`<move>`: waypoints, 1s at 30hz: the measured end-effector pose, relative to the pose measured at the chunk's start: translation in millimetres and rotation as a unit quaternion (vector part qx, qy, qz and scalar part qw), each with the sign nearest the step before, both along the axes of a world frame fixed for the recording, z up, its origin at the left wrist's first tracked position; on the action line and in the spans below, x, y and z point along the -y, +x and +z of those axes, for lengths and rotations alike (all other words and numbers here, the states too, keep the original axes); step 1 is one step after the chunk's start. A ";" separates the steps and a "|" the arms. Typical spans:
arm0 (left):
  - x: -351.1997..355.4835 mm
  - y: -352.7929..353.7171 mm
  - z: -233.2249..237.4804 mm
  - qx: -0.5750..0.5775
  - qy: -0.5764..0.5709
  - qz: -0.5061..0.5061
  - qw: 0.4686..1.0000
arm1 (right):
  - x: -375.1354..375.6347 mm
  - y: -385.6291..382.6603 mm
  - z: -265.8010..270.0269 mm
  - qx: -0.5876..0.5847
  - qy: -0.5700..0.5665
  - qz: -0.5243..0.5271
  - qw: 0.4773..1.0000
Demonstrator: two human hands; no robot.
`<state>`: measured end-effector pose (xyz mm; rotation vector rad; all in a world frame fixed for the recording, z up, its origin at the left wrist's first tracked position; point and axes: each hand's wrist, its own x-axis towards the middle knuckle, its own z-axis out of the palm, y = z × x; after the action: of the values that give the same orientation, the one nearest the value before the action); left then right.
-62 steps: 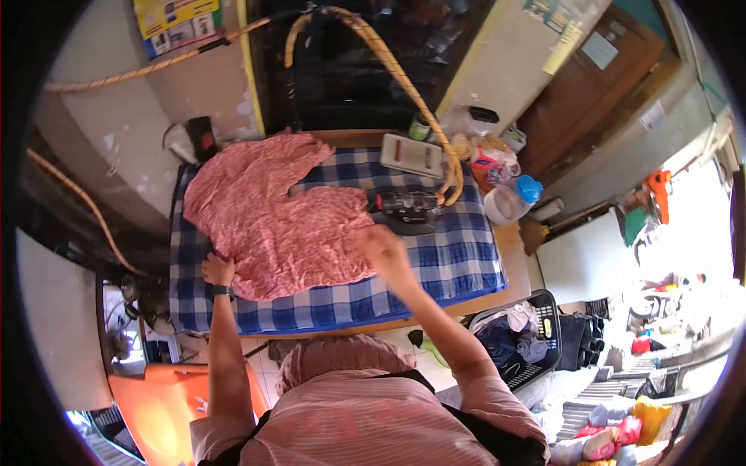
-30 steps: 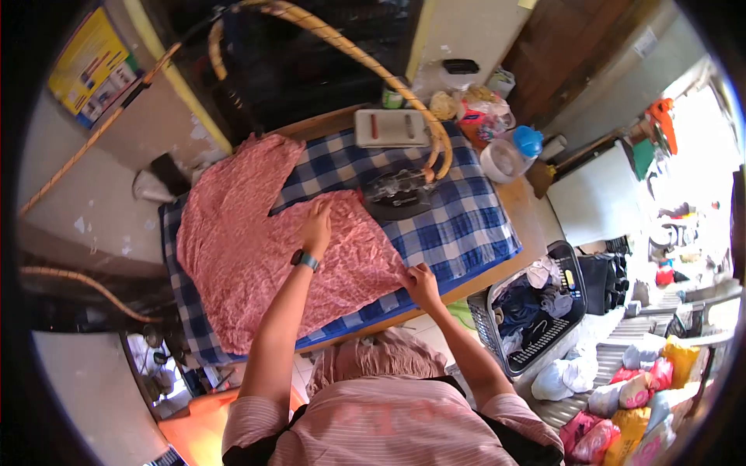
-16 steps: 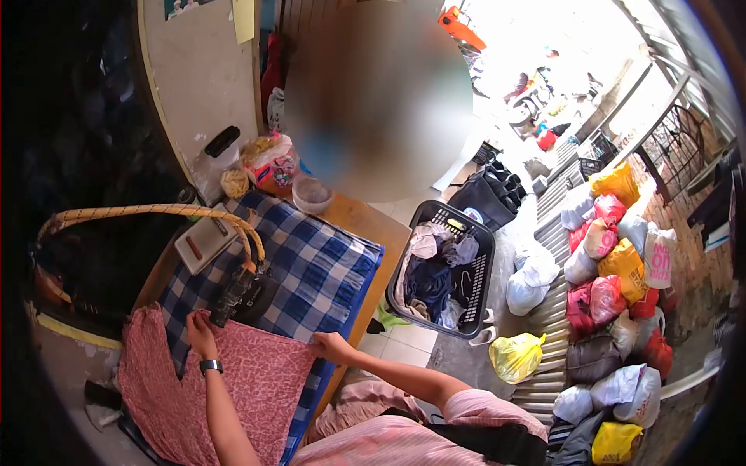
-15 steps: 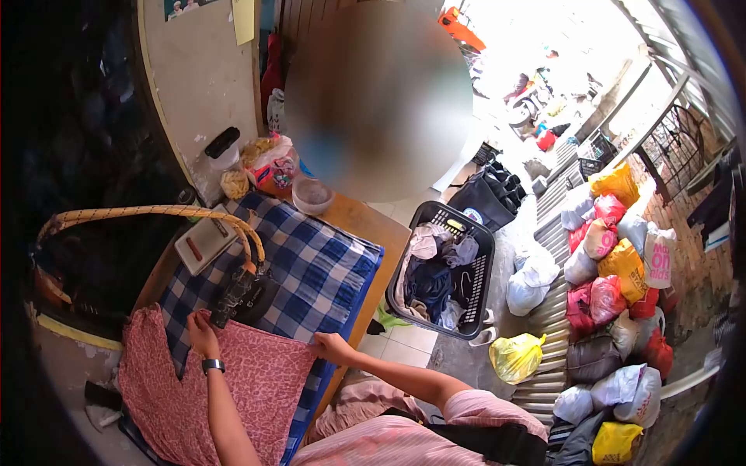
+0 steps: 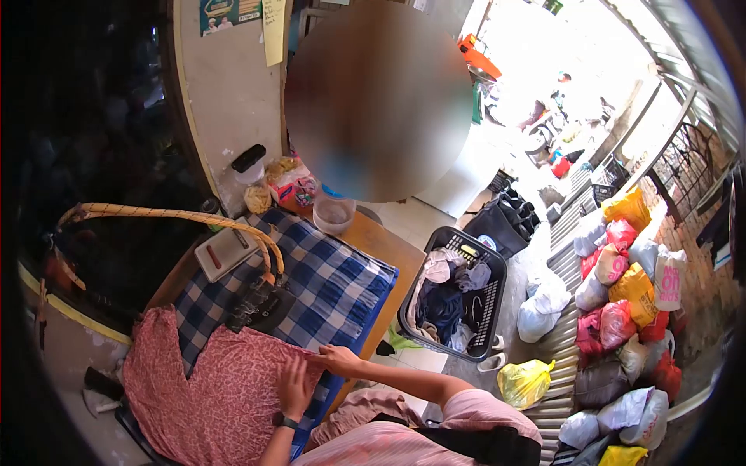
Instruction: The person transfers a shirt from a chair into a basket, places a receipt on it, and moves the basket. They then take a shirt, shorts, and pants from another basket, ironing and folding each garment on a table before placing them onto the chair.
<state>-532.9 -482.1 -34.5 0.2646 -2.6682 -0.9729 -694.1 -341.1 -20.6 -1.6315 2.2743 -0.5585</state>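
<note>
A crumpled pink patterned garment (image 5: 206, 392) lies spread on the blue-and-white checked cloth (image 5: 334, 283) that covers the table. My left hand (image 5: 294, 386) rests flat on the garment near its right edge, fingers apart. My right hand (image 5: 334, 359) pinches that right edge at the table's front corner. A dark iron (image 5: 260, 304) sits on the checked cloth just beyond the garment, with a braided yellow cord (image 5: 171, 215) arching up from it.
A white board (image 5: 225, 252), a clear plastic tub (image 5: 336, 215) and snack bags (image 5: 291, 182) stand at the table's far end. A black laundry basket (image 5: 486, 307) full of clothes sits on the floor to the right, with several coloured bags (image 5: 622, 303) beyond. A blurred person stands ahead.
My left hand has come back from beside the iron to the garment's right edge, close to my right hand. The view has swung slightly left and down.
</note>
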 end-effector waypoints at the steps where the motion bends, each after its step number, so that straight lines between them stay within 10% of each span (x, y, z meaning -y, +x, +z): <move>1: -11.3 0.2 1.5 0.029 -0.118 -0.027 0.992 | 2.0 -3.0 2.3 -0.003 0.001 0.003 1.000; 5: -20.1 -4.0 6.0 0.079 -0.178 -0.043 0.980 | 51.3 -35.5 69.2 -0.094 0.066 0.142 0.983; 7: -20.6 -5.3 11.4 0.086 -0.196 -0.041 0.976 | 98.2 -56.4 78.7 -0.226 -0.195 0.112 0.948; 10: -20.3 -6.2 13.5 0.085 -0.205 -0.049 0.974 | 153.4 -81.5 131.0 -0.319 -0.240 0.125 0.908; 18: -26.7 -17.6 3.6 0.079 -0.144 -0.016 0.986 | 262.6 -116.2 115.7 -0.217 0.051 0.433 0.873; 21: -24.4 -15.4 3.4 0.109 -0.236 -0.057 0.964 | 260.9 -118.0 107.2 -0.070 0.063 0.368 0.925; 26: -17.8 10.2 23.3 -0.009 0.122 -0.028 0.992 | 249.2 -127.7 84.0 0.077 -0.061 0.315 0.944; 28: -11.8 41.5 14.4 -0.002 0.027 0.004 1.000 | 233.1 -126.8 108.9 0.227 0.242 0.101 0.938; 30: -14.3 80.6 -11.2 -0.019 -0.004 0.122 0.992 | 223.6 -128.4 98.4 0.265 0.219 0.054 0.937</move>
<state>-452.3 -467.7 -45.6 0.5511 -2.5281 -0.8815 -822.5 -564.6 77.8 -1.1964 1.7425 -0.3692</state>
